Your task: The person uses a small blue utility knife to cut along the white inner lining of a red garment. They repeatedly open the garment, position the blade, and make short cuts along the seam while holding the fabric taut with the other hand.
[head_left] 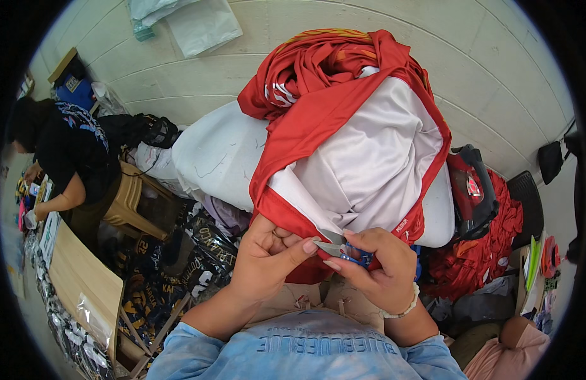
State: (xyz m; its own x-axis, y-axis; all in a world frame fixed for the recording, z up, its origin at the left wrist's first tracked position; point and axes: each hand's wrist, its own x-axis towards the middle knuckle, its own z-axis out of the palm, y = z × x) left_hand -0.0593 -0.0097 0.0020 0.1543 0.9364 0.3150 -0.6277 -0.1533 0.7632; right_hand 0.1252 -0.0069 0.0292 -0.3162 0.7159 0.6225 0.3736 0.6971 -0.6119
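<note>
A red and white jersey-like garment (375,145) lies heaped on a padded board with a pale cover (210,152), its white inner side turned up. My left hand (261,256) is closed on the red edge of the garment, thumb pressed over the cloth. My right hand (391,269), with a beaded bracelet at the wrist, grips a pair of thread snips (332,246) by blue handles. The metal blades point left and sit at the red edge, close to my left thumb. Whether they touch a thread is too small to tell.
A red and black appliance with a handle (473,190) stands at the board's right end, near more red cloth (476,259). Dark printed garments in clear plastic (160,272) lie at left. A co-worker (71,158) works beside a plastic chair (131,196). Another person's arm (515,335) shows lower right.
</note>
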